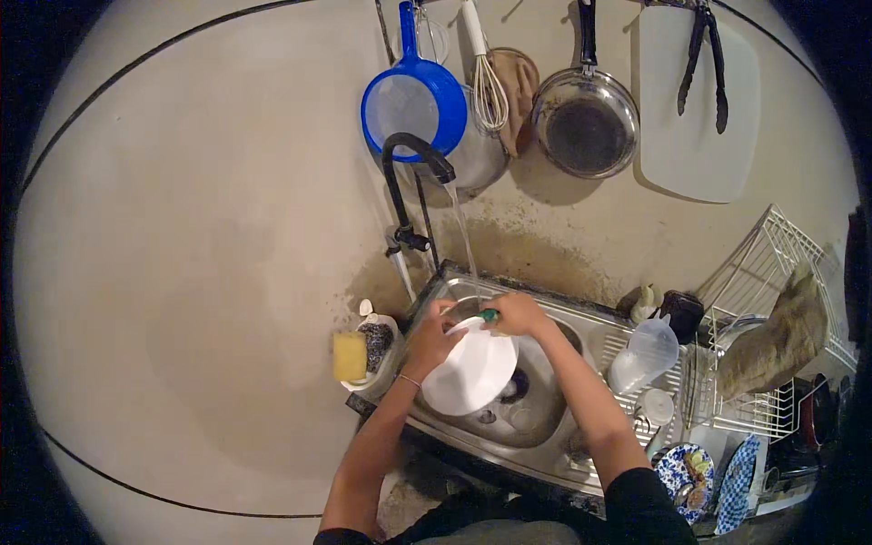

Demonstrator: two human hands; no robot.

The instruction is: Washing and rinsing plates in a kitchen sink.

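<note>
Over a stainless steel sink (538, 429), my left hand (436, 338) holds the rim of a white plate (473, 371) on its left side. My right hand (514, 315) is at the plate's upper edge, closed around a small green item (488, 315), perhaps a scouring pad. From the black faucet (409, 146) a stream of water falls just behind the plate, between the two hands. Part of a clear, round-rimmed vessel (465, 308) shows behind the plate. Dark round items lie lower in the basin, partly covered by the plate.
Left of the sink, a yellow sponge (349, 356) rests on a white container (390, 378). At right stand a translucent plastic jug (644, 354), a wire dish rack (756, 409) with a cloth, and a patterned plate (705, 470) with food scraps. A blue strainer (453, 88) and frying pan (586, 129) hang above.
</note>
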